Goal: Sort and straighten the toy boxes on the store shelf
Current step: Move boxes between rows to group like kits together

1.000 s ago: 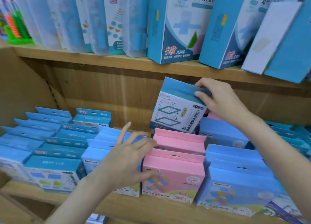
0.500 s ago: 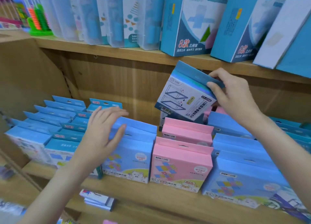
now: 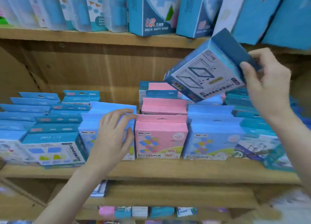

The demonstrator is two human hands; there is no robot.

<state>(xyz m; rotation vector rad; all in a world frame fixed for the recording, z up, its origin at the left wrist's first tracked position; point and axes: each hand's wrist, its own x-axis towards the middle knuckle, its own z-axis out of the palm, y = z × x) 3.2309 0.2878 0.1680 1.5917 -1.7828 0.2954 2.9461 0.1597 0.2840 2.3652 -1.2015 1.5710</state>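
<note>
My right hand (image 3: 267, 87) grips the top flap of a white-and-blue toy box (image 3: 203, 75) and holds it tilted in the air above the middle shelf. My left hand (image 3: 112, 136) grips the front light-blue box (image 3: 87, 136), fingers curled over its top edge and thumb on its face. Beside it stands a row of pink boxes (image 3: 159, 136), then more light-blue boxes (image 3: 213, 139). Darker blue boxes (image 3: 53, 149) fill the left of the shelf in rows.
The upper shelf (image 3: 101, 36) carries tall blue and clear boxes (image 3: 151, 9), some leaning at the right. The wooden back panel (image 3: 104, 68) shows behind the rows. A lower shelf (image 3: 168, 196) holds small packs (image 3: 139, 212).
My right hand has lifted the white-and-blue box up and to the right, tilting it more. My left hand left the pink box and now grips the light-blue box front.
</note>
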